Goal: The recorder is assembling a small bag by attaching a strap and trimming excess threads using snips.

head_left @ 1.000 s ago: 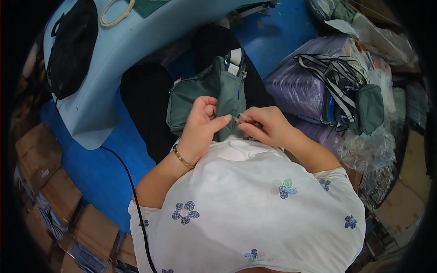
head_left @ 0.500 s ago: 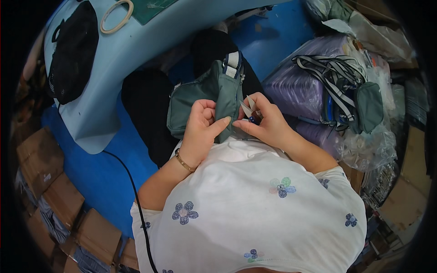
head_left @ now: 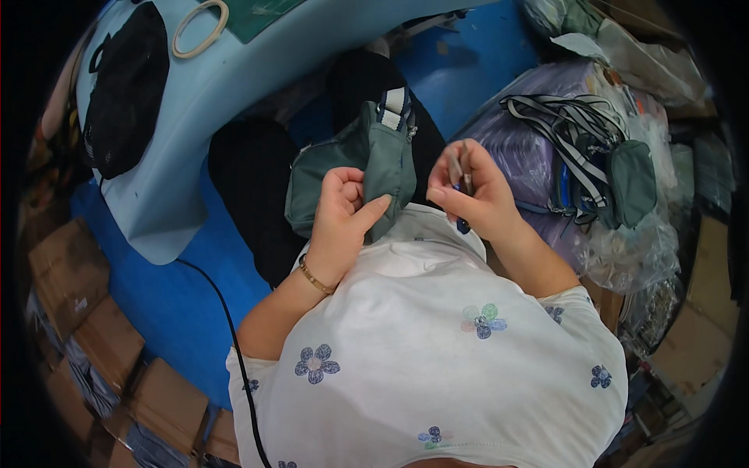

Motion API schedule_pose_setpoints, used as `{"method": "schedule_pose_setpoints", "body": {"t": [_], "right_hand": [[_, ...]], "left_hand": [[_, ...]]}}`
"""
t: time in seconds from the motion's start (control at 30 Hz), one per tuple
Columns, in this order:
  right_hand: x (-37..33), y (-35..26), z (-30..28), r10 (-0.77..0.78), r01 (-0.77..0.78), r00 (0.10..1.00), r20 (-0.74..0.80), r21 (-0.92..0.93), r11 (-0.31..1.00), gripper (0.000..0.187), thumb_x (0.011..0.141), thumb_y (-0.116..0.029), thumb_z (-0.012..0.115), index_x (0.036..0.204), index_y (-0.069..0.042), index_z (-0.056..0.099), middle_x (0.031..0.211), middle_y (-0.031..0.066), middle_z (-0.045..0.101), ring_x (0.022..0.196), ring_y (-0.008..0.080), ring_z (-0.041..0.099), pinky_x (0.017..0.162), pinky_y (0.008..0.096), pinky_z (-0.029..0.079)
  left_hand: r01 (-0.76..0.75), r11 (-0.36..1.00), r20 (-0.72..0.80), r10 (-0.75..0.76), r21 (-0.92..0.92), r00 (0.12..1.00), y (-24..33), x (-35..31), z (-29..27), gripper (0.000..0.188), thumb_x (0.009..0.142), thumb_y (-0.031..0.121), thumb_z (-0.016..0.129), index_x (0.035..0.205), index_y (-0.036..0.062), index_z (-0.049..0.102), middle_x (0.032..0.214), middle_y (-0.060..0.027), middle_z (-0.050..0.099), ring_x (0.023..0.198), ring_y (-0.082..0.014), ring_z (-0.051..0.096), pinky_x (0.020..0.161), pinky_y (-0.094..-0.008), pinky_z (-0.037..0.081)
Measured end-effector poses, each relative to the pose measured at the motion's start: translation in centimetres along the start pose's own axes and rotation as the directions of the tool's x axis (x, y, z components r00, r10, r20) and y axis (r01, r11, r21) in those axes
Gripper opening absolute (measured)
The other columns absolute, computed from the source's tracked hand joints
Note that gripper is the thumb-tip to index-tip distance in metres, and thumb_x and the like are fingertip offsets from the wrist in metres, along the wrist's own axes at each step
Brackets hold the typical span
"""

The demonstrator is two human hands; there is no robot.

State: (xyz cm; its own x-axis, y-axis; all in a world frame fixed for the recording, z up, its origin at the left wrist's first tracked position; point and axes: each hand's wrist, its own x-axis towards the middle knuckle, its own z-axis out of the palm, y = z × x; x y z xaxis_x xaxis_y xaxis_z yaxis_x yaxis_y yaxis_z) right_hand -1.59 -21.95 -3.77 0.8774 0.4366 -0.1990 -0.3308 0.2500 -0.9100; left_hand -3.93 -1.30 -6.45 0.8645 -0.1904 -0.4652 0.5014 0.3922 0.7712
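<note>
Green pouch point(head_left: 355, 168) on the lap, its folded edge pinched in the closed left hand point(head_left: 343, 214); right hand point(head_left: 472, 195), just beside it, fingers closed on a thin metal tool point(head_left: 466, 173). Step in hand, as judged: trimming or finishing the pouch; next move calls for bringing tool to edge. More pouches and straps point(head_left: 573, 144) on the purple bag point(head_left: 530, 148) at right

2 green pouches: one point(head_left: 351, 175) pinched in my left fingers point(head_left: 343, 204), another point(head_left: 632, 181) well off to the right of my right fingers point(head_left: 460, 183), w/ a bundle of striped straps point(head_left: 558, 129). 1 small tool point(head_left: 466, 181) in my right fingers. 1 black bag point(head_left: 125, 93) and 1 tape ring point(head_left: 199, 27) far up-left on the surface point(head_left: 164, 203).
</note>
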Motion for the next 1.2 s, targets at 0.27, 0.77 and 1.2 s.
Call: {"method": "schedule_pose_setpoints", "body": {"t": [0.27, 0.77, 1.2], "right_hand": [[-0.7, 0.2, -0.2, 0.051, -0.012, 0.998, 0.039, -0.669, 0.743, 0.040, 0.082, -0.006, 0.068, 0.118, -0.002, 0.053, 0.099, -0.0004, 0.055, 0.087, 0.0050, 0.049, 0.077, 0.0191, 0.041], [-2.1, -0.7, 1.5, -0.044, 0.132, 0.991, 0.124, -0.930, 0.344, 0.053, 0.079, -0.013, 0.069, 0.128, -0.005, 0.051, 0.077, 0.0086, 0.057, 0.062, 0.0233, 0.057, 0.055, 0.0316, 0.048], [-1.7, -1.7, 2.4, -0.002, 0.143, 0.989, 0.145, -0.976, 0.167, 0.047, 0.078, -0.013, 0.067, 0.122, -0.002, 0.054, 0.077, 0.0090, 0.059, 0.062, 0.0244, 0.060, 0.052, 0.0338, 0.049]], "left_hand": [[-0.024, 1.000, -0.014, 0.024, -0.007, 1.000, 0.1, -0.2, -0.4, 0.038, 0.085, -0.005, 0.058, 0.115, 0.0003, 0.036, 0.104, -0.0115, 0.057, 0.095, -0.0134, 0.057, 0.083, -0.0239, 0.047], [-0.015, 0.995, -0.014, 0.013, -0.099, 1.000, -0.2, 0.0, -0.5, 0.038, 0.086, -0.004, 0.055, 0.118, 0.0005, 0.034, 0.106, -0.0127, 0.057, 0.096, -0.0137, 0.056, 0.086, -0.0252, 0.046], [-0.018, 0.995, -0.003, 0.018, -0.099, 1.000, -0.3, -0.1, -0.6, 0.038, 0.086, -0.004, 0.056, 0.117, 0.0012, 0.035, 0.106, -0.0119, 0.057, 0.097, -0.0132, 0.056, 0.085, -0.0249, 0.046]]}}
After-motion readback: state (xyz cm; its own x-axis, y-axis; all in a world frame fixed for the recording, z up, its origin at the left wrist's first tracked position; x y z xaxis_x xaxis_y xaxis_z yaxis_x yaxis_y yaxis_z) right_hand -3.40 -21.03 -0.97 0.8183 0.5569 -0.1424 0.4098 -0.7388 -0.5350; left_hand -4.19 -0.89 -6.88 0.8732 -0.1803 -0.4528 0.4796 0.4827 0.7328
